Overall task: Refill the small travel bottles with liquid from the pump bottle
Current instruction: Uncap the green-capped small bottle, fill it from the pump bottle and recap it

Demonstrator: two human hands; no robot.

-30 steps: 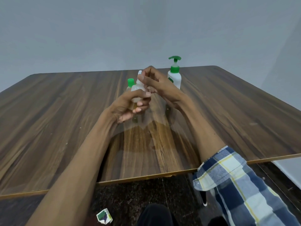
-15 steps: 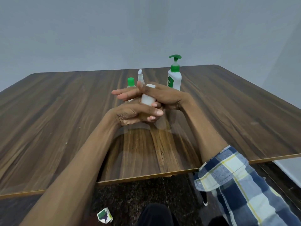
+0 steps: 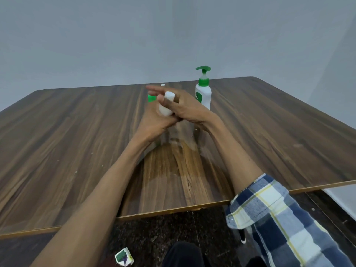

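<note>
Small travel bottle [image 3: 166,105]: white, smooth plastic, rounded cylinder, tilted, held above the desk just left of the pump bottle. It lies pressed between the two palms, flat end up and showing above the right thumb.

Left hand [image 3: 154,123]: beneath and behind the bottle, fingers curled up around its lower body, clamped on it.

Right hand [image 3: 185,107]: laid across the bottle from the right, fingers [image 3: 154,89] extended flat and together, pointing left; the palm presses on the bottle rather than gripping it.

Pump bottle [image 3: 203,91]: white plastic body, green collar and green pump head, green label; stands upright on the desk, just right of the hands.

Green cap [image 3: 151,98]: of a second small bottle, left of the pump bottle, mostly hidden behind the hands. White tip [image 3: 163,85] of another item shows above the fingers; its body is hidden.

Desk [image 3: 77,141]: dark wood-grain laminate, glossy, pale edge band.

Sleeve [image 3: 269,212]: blue, white and yellow check, on the right arm.
</note>
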